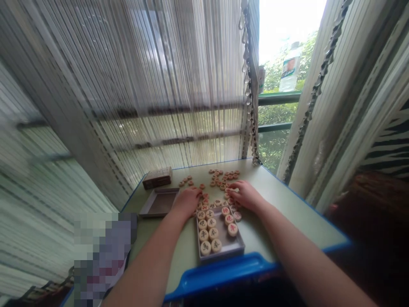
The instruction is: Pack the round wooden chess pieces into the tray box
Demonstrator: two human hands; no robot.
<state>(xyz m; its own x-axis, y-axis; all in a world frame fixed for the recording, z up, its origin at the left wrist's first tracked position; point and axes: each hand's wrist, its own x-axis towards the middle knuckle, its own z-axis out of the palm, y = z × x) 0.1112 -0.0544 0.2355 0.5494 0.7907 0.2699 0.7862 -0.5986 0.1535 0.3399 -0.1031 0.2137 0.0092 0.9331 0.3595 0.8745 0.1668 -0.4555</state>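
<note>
Round wooden Chinese chess pieces (217, 203) with red or black characters lie loose across the table. A shallow open box (228, 244) stands near the front edge. Its left side holds two columns of black-marked pieces (211, 223), and 3 red-marked pieces (229, 219) sit along its right side. My left hand (189, 200) is beyond the box's left corner, its bent fingers open at the loose pieces. Beyond the right corner, my right hand (246, 194) reaches left, fingers apart over more pieces. Both hands partly hide the pieces beneath them.
A shallow tray-like lid (176, 192) and a stacked brown box (157, 177) lie on the left of the pale table (281, 204). Blue trim (226, 268) runs along its front. String curtains (191, 76) hang behind, and a plastic bottle (290, 70) stands by the window.
</note>
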